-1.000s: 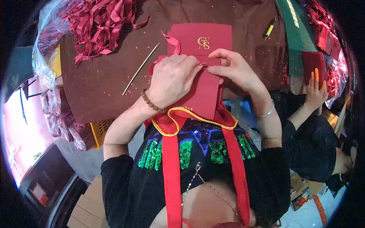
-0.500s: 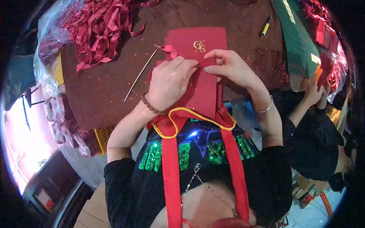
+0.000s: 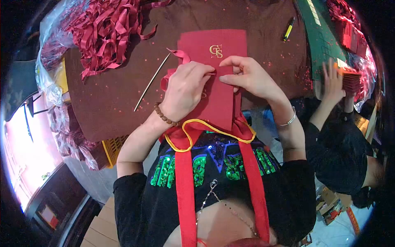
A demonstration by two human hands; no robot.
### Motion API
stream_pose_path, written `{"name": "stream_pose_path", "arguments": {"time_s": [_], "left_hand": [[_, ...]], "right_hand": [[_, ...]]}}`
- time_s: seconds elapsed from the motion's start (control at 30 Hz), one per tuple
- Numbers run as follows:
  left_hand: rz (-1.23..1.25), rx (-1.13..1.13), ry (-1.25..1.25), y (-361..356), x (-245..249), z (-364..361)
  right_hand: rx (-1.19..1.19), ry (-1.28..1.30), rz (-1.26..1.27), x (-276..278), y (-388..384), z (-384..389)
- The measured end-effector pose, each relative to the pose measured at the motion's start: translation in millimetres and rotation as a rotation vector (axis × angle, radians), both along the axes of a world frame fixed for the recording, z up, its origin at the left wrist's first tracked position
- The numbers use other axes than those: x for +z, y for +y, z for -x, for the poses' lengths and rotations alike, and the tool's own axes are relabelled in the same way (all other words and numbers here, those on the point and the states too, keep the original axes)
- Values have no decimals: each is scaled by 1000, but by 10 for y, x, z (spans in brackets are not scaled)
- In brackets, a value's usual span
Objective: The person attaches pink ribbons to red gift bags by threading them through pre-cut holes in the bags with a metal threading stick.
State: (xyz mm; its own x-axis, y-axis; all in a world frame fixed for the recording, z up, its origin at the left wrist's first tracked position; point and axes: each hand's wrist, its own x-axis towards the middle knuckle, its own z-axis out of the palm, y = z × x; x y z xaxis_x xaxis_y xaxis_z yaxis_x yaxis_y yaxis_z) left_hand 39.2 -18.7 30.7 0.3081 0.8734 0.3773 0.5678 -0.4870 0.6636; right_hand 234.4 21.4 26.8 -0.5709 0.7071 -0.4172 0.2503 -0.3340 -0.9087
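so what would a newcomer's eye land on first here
Probably the gold monogram on the red piece at centre, with the left hand and right hand close together just below. Next, likely the heap of red ribbons at upper left, then the green sequins across the black top in the lower middle.

Matt red paper cards (image 3: 222,105) with shiny gold lettering (image 3: 216,51); satiny ribbons (image 3: 103,37); smooth metal rod (image 3: 151,83); matt brown cloth (image 3: 263,20); crinkled, glossy plastic (image 3: 48,78).

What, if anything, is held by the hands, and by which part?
A red card piece, near its upper edge: the right hand seems to grip its right side; what the left hand pinches is unclear.
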Motion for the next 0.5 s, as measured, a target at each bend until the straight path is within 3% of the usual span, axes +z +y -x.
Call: {"name": "stream_pose_path", "arguments": {"time_s": [0.5], "left_hand": [[-110,76,119,-25,-130,-69]], "right_hand": [[4,-1,78,67,-4,45]]}}
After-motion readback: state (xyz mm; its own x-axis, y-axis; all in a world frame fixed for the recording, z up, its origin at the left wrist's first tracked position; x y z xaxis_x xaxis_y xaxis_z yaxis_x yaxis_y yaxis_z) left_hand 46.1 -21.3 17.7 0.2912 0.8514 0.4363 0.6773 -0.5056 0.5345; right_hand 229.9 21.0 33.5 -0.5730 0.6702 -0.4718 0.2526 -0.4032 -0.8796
